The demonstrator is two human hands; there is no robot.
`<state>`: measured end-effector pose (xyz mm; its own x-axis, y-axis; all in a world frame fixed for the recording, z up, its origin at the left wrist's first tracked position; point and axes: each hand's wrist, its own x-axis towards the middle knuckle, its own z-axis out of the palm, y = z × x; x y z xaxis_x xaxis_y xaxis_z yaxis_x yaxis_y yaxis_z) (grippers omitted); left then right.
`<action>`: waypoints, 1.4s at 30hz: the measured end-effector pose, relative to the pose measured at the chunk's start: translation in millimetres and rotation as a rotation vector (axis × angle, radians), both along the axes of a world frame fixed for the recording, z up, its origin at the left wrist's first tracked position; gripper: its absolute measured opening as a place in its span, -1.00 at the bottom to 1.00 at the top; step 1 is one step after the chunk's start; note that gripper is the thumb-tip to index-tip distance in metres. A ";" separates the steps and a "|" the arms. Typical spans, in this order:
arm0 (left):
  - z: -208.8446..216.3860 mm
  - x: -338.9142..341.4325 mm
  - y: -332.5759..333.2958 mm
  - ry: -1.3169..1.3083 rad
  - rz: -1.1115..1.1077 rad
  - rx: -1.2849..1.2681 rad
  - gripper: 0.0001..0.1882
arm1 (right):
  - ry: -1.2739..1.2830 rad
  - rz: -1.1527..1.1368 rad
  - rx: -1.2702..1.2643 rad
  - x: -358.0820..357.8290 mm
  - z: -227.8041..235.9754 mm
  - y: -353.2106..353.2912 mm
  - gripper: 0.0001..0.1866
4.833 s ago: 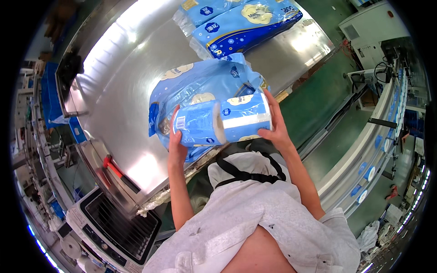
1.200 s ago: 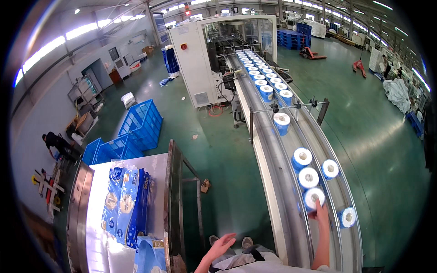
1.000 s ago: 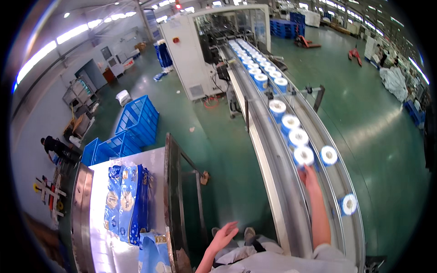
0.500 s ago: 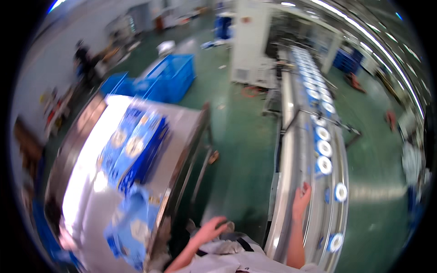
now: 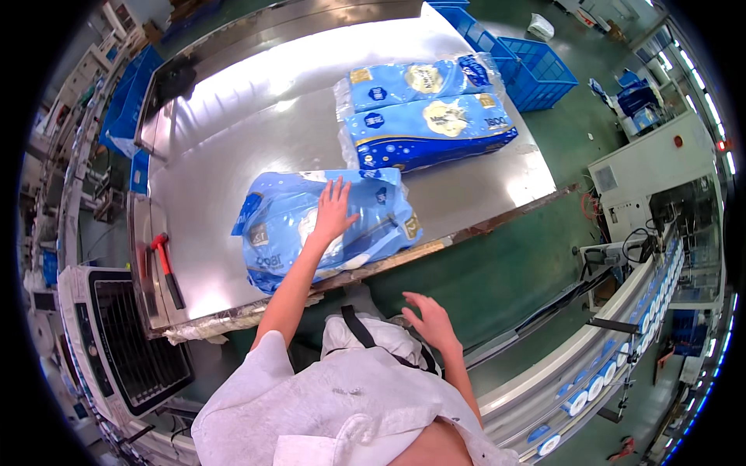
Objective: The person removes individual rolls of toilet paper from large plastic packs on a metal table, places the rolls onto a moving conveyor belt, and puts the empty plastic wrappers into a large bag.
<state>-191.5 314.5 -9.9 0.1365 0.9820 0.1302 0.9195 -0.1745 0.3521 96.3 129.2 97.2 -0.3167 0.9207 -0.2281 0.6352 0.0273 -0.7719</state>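
Observation:
My left hand (image 5: 333, 213) lies spread on a light blue plastic packaging bag (image 5: 284, 206), which rests loose and wrinkled along the near edge of a metal table (image 5: 214, 155). It holds nothing; the palm side is hidden against the film. Away from the table, in front of my body, my right hand (image 5: 432, 321) hangs with fingers apart and touches nothing. Behind the bag, two long, full blue packs (image 5: 435, 124) lie side by side, wrapped in clear film at their ends.
A red-and-black hammer (image 5: 166, 268) lies at the table's left end. Blue crates (image 5: 536, 74) stand beyond its far right corner. To my right, a conveyor (image 5: 536, 373) carries white rolls in blue wrap (image 5: 595, 386). A white machine (image 5: 641, 167) stands behind it.
My view has swung left from the conveyor to the table. My left hand has come onto the bag, and my right hand has left the conveyor for the front of my body.

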 end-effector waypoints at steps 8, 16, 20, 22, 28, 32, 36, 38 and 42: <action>-86.9 -31.9 -29.4 -0.005 -0.369 -0.434 -0.08 | 0.012 -0.089 0.165 -45.2 -11.8 110.7 -0.65; -107.4 -168.9 -108.1 0.111 0.078 -0.719 0.04 | -0.227 -0.087 0.028 -9.3 -39.6 245.4 -0.63; -96.8 -244.9 -145.1 0.131 0.476 -1.048 -0.15 | -0.386 -0.047 0.084 17.1 -65.5 310.8 -0.59; -90.3 -284.4 -184.8 0.267 0.579 -1.138 -0.32 | -0.293 0.002 0.229 36.2 -81.0 352.6 -0.58; -35.1 -222.1 -175.1 0.123 0.735 -0.789 -0.56 | -0.316 0.063 0.411 83.7 -99.3 471.9 -0.56; 29.1 -63.5 -37.3 -0.295 0.610 -0.426 -0.70 | -0.491 0.155 0.619 72.9 -129.4 506.7 -0.52; 39.0 19.1 18.9 -0.466 0.403 -0.281 -0.69 | -0.480 0.080 0.487 47.7 -120.8 517.1 -0.56; 34.9 39.1 38.1 -0.516 0.415 -0.200 -0.70 | -0.339 0.082 0.328 54.4 -118.0 514.9 -0.49; 30.0 49.2 79.2 -0.485 0.538 -0.129 -0.76 | -0.266 0.129 0.226 63.0 -120.1 497.4 -0.47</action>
